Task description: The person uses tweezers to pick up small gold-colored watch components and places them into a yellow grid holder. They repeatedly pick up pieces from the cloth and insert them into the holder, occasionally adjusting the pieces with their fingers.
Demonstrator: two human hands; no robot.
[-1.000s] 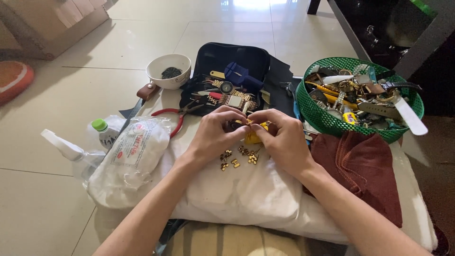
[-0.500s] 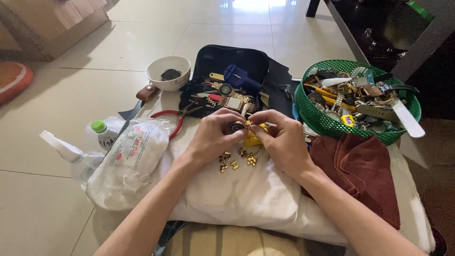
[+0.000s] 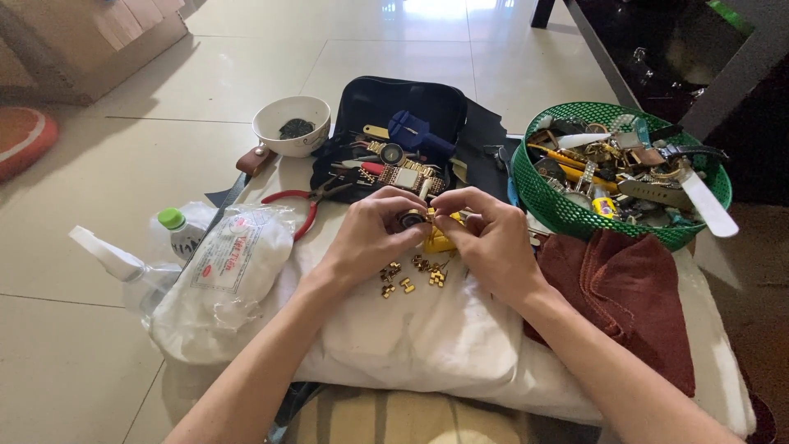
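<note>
Left hand [image 3: 374,234]: fingers curled, nearly closed, thumb and forefinger pinching a small dark round part [image 3: 410,219], prob. a watch case w/ gold band end; exact make-up too small to tell. Right hand [image 3: 493,238]: also curled tight, fingertips meeting the same part from the opposite side, just above a yellow block holder [image 3: 438,241] that sits on the white cloth [image 3: 427,345]. Both hands touch at the fingertips, over the cloth centre.

Loose gold links [image 3: 407,275]: scattered on cloth just below the hands, apart from each other, not held.

Handling, judged:
- Round part: small, rigid, metal, light. Polished faces likely slippery; grip at edges, not on the face.
- Links: tiny, hard, roll or bounce easily. Soft cloth keeps them put. Pick up one at a time w/ fingertip pinch or tweezers.
- Pins in such links, if any, are thin and prone to bend; none clearly visible.

Surroundings:
- Black tool case [image 3: 403,123], open, behind the hands; holds a blue tool and assorted small tools.
- Red-handled pliers [image 3: 300,205], left of case, partly on the cloth.
- White bowl [image 3: 292,123], dark contents, far left of case.
- Green basket [image 3: 575,210], right rear, full of watch parts and straps.
- Dark red cloth [image 3: 633,296], beside the right forearm.
- Plastic bag [image 3: 222,279] and spray bottle [image 3: 111,255], left of the left forearm.
</note>
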